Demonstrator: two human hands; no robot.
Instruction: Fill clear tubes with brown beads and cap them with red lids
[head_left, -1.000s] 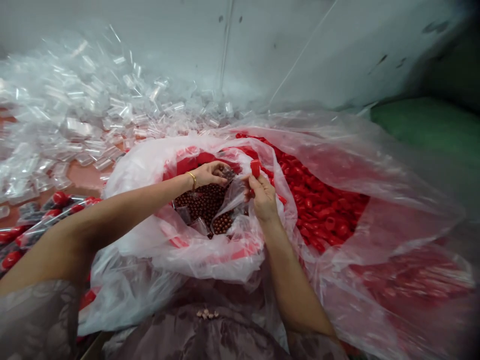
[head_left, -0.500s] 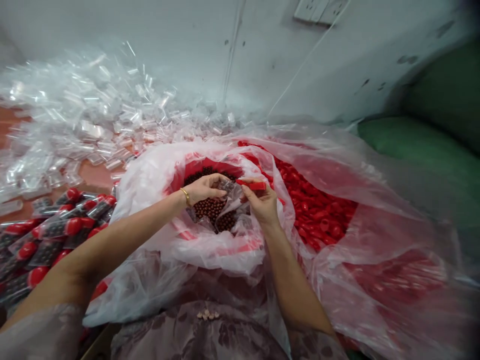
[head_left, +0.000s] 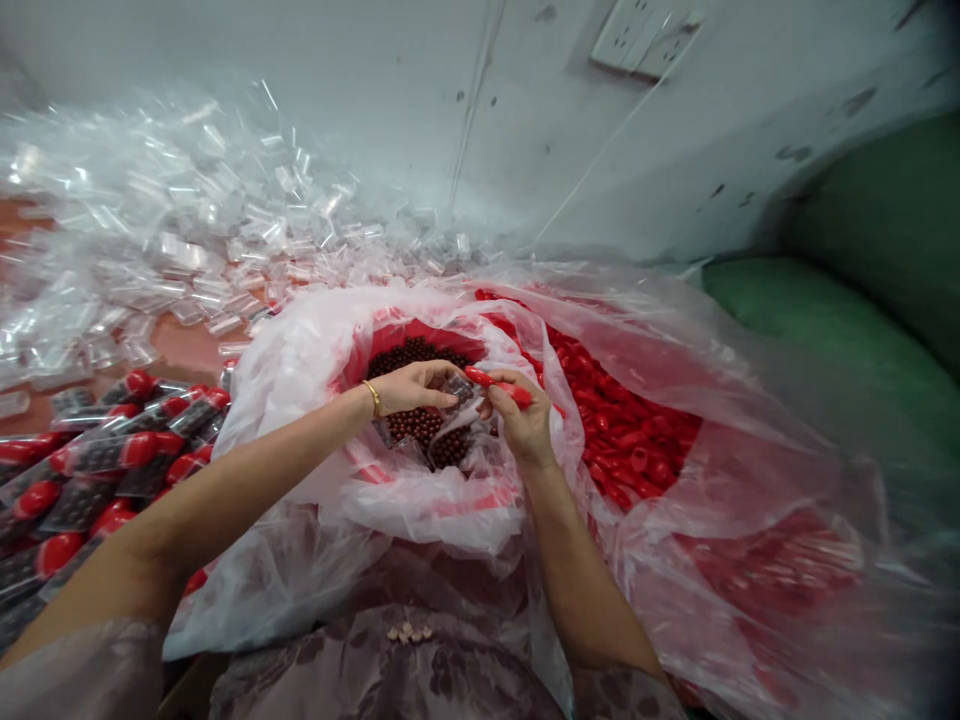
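Here, the left hand (head_left: 418, 387) pinches a tube (head_left: 460, 388) over the loose beads (head_left: 451, 448), while the right hand (head_left: 523, 428) grips a red cap (head_left: 518, 395) in its fingers just beside it. Holding the tube steady and the cap squarely lined up should guard against spills.

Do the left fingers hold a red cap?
No, the right fingers hold the red cap, while the left fingers hold a clear tube.

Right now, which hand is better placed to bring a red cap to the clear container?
Probably the right hand: it holds a red cap beside the clear container in the left hand.
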